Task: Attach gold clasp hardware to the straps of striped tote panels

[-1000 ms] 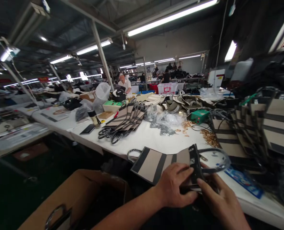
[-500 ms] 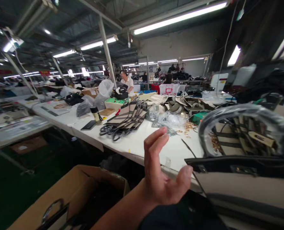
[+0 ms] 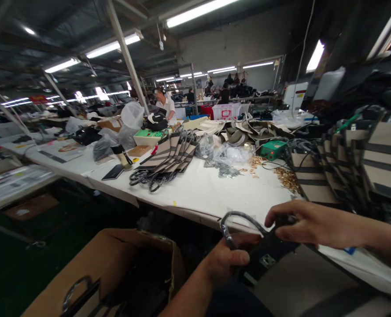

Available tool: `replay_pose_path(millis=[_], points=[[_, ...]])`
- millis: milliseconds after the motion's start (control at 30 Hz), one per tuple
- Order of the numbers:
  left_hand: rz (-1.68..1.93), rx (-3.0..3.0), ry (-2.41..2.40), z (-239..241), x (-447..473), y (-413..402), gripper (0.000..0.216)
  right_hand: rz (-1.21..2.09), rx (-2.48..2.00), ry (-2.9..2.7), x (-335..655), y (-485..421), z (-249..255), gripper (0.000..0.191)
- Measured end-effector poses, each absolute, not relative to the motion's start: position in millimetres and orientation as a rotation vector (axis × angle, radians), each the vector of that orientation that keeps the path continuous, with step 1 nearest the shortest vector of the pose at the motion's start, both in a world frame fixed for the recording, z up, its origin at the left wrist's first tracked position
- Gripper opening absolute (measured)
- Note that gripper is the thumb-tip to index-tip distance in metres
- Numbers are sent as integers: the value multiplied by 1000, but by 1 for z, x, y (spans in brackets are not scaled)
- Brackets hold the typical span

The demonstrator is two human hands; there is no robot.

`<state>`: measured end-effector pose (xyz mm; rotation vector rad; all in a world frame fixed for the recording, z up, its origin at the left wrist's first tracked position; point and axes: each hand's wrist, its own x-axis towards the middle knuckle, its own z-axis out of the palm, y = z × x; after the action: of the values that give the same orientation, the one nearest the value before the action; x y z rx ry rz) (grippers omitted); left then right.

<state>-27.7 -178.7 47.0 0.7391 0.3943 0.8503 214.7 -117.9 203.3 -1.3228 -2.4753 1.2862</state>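
Holding the striped bag panel [image 3: 301, 281] near the front edge of the white table [image 3: 212, 193] from my remote seat, I have the left hand [image 3: 223, 258] closed on its dark border, thumb on the near side, beside the plastic-wrapped handle [image 3: 224, 225]. My right hand [image 3: 306, 222] curls over that border farther right, but whether its fingers grip or merely rest there I cannot tell. Farther back lie a fan of similar panels [image 3: 174, 157] and gold-coloured fittings [image 3: 286, 178], while an open cardboard box [image 3: 79, 259] stands to the left, lower than the tabletop.
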Motion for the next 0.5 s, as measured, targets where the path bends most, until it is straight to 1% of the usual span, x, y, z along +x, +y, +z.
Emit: replay_pose_path(millis=[67,133,267,367,500], points=[[794,770,507,28,-25,-186,74,1415,-1358,-2545,207,-109,189,32],[766,775,616,15,-18,-192,70,1458,-1420,-2596,209,-102,171,30],[780,714,770,-5,0,-197,57,1333,-1484,-2767,228,-94,138,30],[796,651,825,-16,9,-198,52,1292,-1528,-2801,243,-88,123,37],[856,556,905,-24,15,-194,49,1227,-1570,-2780,253,-74,114,32]])
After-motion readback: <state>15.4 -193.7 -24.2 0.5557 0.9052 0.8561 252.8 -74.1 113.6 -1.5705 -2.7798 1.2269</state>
